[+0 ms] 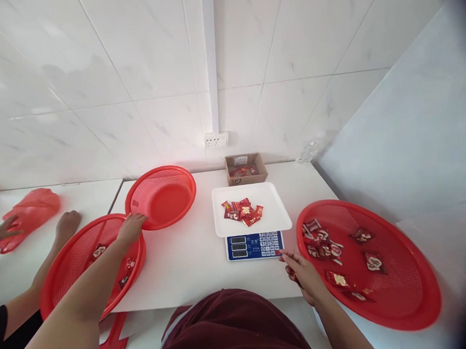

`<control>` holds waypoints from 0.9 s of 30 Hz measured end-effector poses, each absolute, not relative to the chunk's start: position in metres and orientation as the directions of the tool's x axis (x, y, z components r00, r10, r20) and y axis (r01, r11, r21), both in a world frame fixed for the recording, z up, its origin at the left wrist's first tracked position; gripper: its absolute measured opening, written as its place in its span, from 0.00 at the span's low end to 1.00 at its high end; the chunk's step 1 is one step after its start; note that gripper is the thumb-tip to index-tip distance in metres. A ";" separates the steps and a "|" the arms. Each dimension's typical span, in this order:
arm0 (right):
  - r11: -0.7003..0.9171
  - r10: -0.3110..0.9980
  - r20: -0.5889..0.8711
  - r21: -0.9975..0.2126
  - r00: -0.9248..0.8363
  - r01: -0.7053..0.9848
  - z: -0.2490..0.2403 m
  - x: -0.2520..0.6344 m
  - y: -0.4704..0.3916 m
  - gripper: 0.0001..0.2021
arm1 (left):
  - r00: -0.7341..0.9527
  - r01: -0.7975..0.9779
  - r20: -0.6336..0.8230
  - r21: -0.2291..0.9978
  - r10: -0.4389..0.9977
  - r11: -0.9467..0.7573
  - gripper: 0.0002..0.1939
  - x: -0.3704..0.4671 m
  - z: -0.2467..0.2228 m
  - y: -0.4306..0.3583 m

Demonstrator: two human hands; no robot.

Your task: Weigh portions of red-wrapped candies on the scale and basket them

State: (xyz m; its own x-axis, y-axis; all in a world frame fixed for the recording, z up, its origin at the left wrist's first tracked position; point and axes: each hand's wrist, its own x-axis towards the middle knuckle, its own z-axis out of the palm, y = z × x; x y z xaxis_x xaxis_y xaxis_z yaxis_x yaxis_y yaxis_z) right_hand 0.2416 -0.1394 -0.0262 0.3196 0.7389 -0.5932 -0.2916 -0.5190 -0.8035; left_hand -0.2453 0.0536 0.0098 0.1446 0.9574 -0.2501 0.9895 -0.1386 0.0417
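White table point(195, 269) runs under & around the scale point(252, 247); big red basket point(404, 274) R of scale, w/ wrapped sweets point(374, 262) spread in it; 2nd basket point(142, 256), near L of scale, w/ a few more; 3rd basket point(172, 202) far L of scale. White tray point(273, 222) on top of scale, cardboard box point(252, 180) just behind scale. Co-worker's hand point(68, 225) well L of scale. L hand point(132, 227): L of scale, fingers bent at 2nd basket's rim nr 3rd basket's edge, can't tell if gripping; R hand point(302, 273): at scale's front R corner by keys point(268, 242), fingertips narrow, can't tell if holding anything. So far: small pile point(243, 211) of sweets up on scale's tray, others left in baskets either side of scale
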 end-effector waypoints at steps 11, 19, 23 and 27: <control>-0.460 0.674 -0.362 -0.888 0.644 -0.017 -0.036 0.285 -0.135 0.20 | 0.267 0.946 -0.262 0.254 0.927 -0.201 0.21 -0.121 -0.029 0.041; -0.599 0.601 -0.180 -0.747 0.779 0.289 -0.064 0.324 -0.142 0.16 | 0.281 0.929 -0.244 0.311 0.928 -0.200 0.18 -0.064 -0.017 0.026; -0.627 0.600 -0.194 -0.717 0.776 0.305 -0.072 0.327 -0.141 0.15 | 0.360 0.896 -0.161 0.333 0.919 -0.293 0.18 -0.027 -0.010 0.028; -0.638 0.663 -0.222 -0.667 0.715 0.385 -0.072 0.324 -0.139 0.14 | 0.522 0.821 -0.169 0.366 0.836 -0.439 0.25 0.012 -0.016 0.040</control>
